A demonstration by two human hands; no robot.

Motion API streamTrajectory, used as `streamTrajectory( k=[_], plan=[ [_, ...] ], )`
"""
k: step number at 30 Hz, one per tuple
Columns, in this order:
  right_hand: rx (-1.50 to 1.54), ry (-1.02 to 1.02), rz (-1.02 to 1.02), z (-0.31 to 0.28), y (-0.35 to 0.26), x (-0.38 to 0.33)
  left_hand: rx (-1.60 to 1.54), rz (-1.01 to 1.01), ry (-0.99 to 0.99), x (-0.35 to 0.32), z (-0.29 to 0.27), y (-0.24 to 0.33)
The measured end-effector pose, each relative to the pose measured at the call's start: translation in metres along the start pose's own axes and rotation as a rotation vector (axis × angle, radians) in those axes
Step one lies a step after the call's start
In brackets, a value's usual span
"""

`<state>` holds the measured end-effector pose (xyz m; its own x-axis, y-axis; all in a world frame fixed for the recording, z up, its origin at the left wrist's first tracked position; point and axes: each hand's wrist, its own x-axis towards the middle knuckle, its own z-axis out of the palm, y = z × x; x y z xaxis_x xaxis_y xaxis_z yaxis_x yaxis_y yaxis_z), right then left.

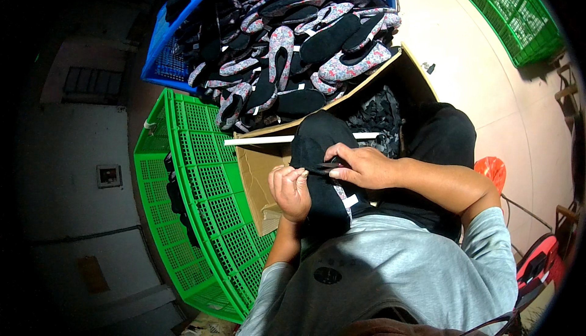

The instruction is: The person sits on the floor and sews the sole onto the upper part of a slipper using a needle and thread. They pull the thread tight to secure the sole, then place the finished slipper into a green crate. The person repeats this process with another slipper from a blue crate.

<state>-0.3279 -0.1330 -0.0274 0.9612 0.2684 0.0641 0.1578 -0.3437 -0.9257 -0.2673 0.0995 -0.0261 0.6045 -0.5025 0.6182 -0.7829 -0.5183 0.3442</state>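
Head view. Black slipper over lap, just right of cardboard box, the landmark. Left hand fisted on slipper's left edge. Right hand pinching small dark snips against slipper; blades barely visible. Likely risks: snips nicking fabric or left fingers, hands being nearly touching; slipper sliding off knee if fist loosens. Count: one box; one blue crate beyond box, heaped with floral and black slippers, too many to count; two green crates, one left of box, one far right.

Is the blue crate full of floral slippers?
Yes, the blue crate is heaped with floral and black slippers, spilling toward the cardboard box.
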Motion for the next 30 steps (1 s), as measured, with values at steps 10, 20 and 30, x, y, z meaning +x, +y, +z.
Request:
streamTrajectory(
  k=[10, 20, 30],
  plan=[
    [-0.123, 0.091, -0.035, 0.013, 0.007, 0.003, -0.085, 0.022, -0.023, 0.004, 0.005, 0.002],
    [-0.233, 0.178, -0.114, 0.023, 0.012, 0.006, -0.092, 0.07, -0.057, 0.002, 0.007, -0.001],
    [-0.231, 0.185, -0.105, 0.026, 0.012, 0.006, -0.078, 0.105, -0.061, 0.003, 0.008, 0.0]
  ],
)
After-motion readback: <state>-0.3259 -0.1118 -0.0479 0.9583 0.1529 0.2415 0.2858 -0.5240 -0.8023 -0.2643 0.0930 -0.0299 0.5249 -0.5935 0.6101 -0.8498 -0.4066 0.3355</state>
